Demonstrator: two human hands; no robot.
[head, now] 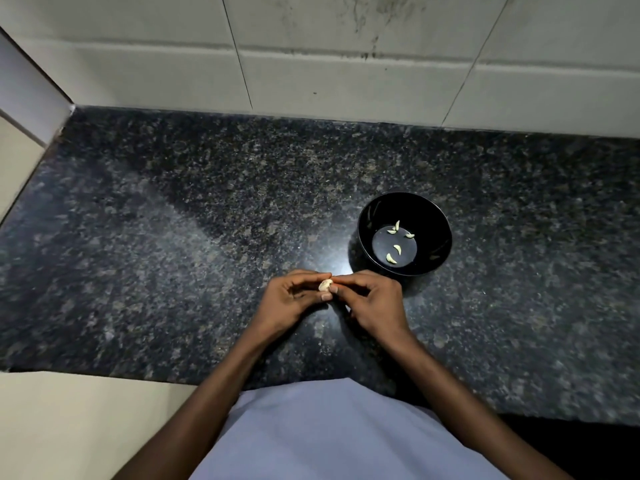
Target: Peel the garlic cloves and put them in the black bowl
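Fingertips of the left hand [294, 294] and right hand [372, 296] are pinching one garlic clove [325, 285] between them, peeling it; the black bowl [436, 216], holding peeled cloves [398, 242], is waiting just beyond the right fingers for the drop.

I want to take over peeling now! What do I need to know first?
Left hand and right hand both pinch one garlic clove between the fingertips, above the granite counter. It still looks to have skin on.
The black bowl stands just beyond the right hand.
Done: about five peeled cloves lie in the bowl.
Left: finish peeling this clove and drop it in. No other unpeeled cloves show.
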